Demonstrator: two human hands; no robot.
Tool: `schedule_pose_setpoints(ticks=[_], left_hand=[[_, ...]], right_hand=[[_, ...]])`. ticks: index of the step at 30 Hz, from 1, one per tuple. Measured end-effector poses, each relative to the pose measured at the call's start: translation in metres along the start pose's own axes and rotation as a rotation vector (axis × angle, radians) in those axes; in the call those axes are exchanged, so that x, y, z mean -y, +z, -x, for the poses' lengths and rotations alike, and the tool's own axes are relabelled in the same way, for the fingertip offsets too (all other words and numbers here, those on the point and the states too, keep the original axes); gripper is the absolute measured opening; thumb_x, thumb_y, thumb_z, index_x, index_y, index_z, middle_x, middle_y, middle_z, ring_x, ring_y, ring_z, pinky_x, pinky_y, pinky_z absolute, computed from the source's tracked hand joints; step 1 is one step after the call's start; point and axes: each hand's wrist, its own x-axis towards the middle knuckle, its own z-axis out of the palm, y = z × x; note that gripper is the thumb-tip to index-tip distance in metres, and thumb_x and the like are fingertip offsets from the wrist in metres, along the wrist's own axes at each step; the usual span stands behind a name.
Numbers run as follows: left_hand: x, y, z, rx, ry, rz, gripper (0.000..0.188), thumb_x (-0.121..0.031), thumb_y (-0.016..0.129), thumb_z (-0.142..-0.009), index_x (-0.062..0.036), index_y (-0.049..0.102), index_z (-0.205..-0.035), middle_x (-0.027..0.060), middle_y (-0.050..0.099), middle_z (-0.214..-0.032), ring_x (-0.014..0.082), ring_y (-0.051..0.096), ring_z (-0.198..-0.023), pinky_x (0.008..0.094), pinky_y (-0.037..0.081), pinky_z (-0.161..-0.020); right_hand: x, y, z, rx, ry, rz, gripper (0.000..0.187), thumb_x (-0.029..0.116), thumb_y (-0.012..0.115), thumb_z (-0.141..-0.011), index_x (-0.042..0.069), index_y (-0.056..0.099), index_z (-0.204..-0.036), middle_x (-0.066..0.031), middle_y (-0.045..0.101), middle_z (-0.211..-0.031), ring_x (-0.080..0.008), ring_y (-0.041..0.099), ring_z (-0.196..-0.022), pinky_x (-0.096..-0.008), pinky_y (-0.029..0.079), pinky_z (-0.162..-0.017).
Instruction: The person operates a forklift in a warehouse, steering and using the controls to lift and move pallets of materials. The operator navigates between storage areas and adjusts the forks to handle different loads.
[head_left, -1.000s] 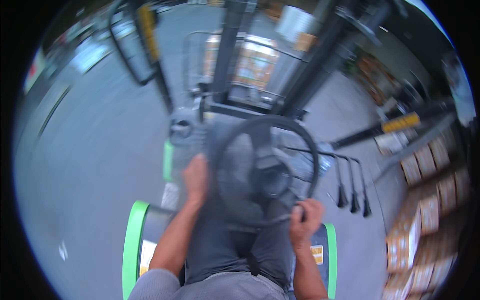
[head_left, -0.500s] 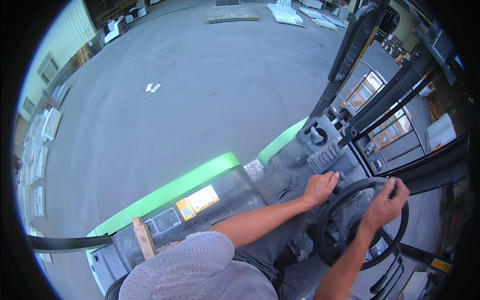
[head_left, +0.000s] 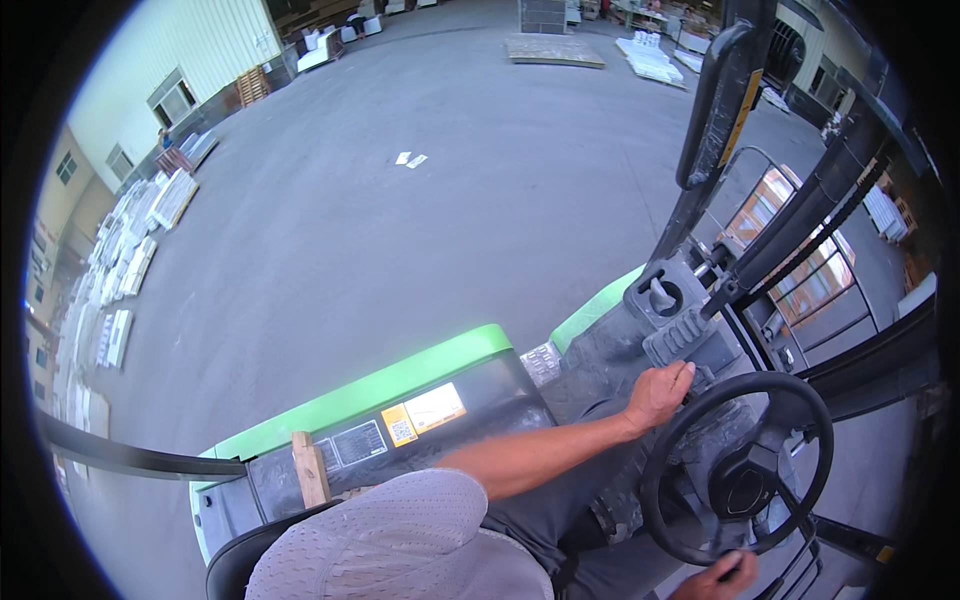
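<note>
I sit in a green and black forklift-like vehicle with a black steering wheel (head_left: 655,480) in front of me at the lower right. At the lower rim of the wheel, my right hand (head_left: 722,578) is curled, with something dark, perhaps a knob, at its fingers. My left hand (head_left: 660,393) is closed beside the wheel's upper left, under the grey dash panel (head_left: 690,345). Whatever sits inside that fist is hidden. Thin black levers (head_left: 800,560) stand right of the wheel's bottom.
Two paper pieces (head_left: 410,160) lie on the grey floor. Stacked slabs (head_left: 130,250) line the left side. A flat pallet-like stack (head_left: 555,52) lies far ahead. Beyond the mast post (head_left: 715,130), a metal rack frame (head_left: 800,240) stands at right. Wood (head_left: 310,470) rests on the green-edged side cover (head_left: 400,370).
My right hand has swept from the wheel's upper right to its bottom, and the wheel has turned. The surroundings have shifted rightward past the vehicle. My left hand stays beside the wheel.
</note>
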Motion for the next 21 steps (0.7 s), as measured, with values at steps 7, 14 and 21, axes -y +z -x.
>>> schedule_pose_setpoints(ticks=[7,14,21], left_hand=[[0.004,-0.007,0.018,-0.034,0.219,-0.114,0.034,-0.029,0.051,-0.107,-0.0021,0.061,-0.089,0.0247,0.063,-0.079,0.0484,0.063,-0.075,0.0556,0.048,-0.064],[0.027,0.010,0.008,-0.077,0.350,-0.281,0.035,-0.030,0.051,-0.108,-0.0019,0.065,-0.093,0.0253,0.065,-0.084,0.0486,0.065,-0.079,0.0542,0.050,-0.066],[-0.006,0.104,0.009,0.048,-0.097,0.066,0.042,-0.030,0.049,-0.110,0.0013,0.061,-0.084,0.0146,0.059,-0.071,0.0250,0.050,-0.064,0.0430,0.043,-0.061]], right_hand=[[0.021,0.085,-0.149,-0.090,0.159,-0.113,0.026,0.018,0.060,-0.107,-0.005,0.067,-0.118,-0.0179,0.067,-0.113,-0.0338,0.065,-0.104,-0.0435,0.049,-0.096],[0.151,0.116,-0.045,0.218,-0.097,-0.427,0.014,0.008,0.065,-0.097,-0.002,0.064,-0.106,-0.0182,0.063,-0.106,-0.0391,0.059,-0.104,-0.0525,0.046,-0.093],[-0.081,0.017,-0.013,0.208,-0.127,-0.414,0.016,0.010,0.073,-0.084,0.009,0.067,-0.099,-0.0073,0.062,-0.099,-0.0309,0.060,-0.094,-0.0479,0.049,-0.088]])
